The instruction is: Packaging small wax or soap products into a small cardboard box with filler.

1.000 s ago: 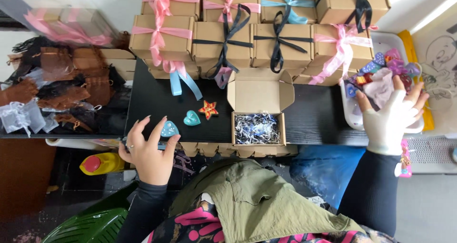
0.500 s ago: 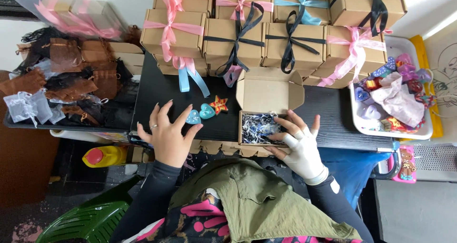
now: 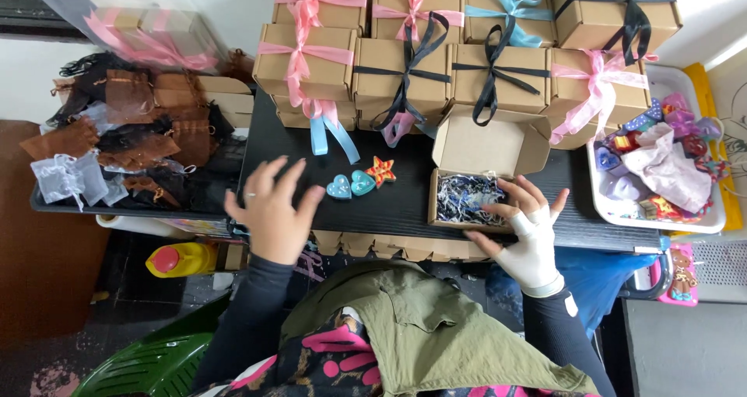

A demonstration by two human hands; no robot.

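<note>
Our left hand [image 3: 272, 214] hovers, fingers spread wide and holding nothing, at the black tabletop's [image 3: 405, 202] near edge. At its 2 o'clock lie two teal heart-shaped soaps [image 3: 351, 185] and an orange star-shaped soap [image 3: 381, 171] (all touching). Further right, our bandaged right hand [image 3: 523, 232] rests fingers half-open on the open brown cardboard box [image 3: 471, 197] of blue-white shredded paper, gripping nothing.

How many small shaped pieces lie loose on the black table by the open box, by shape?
Hearts: 2
Star: 1
Total: 3, on the black table between the left hand and the open box.
</note>
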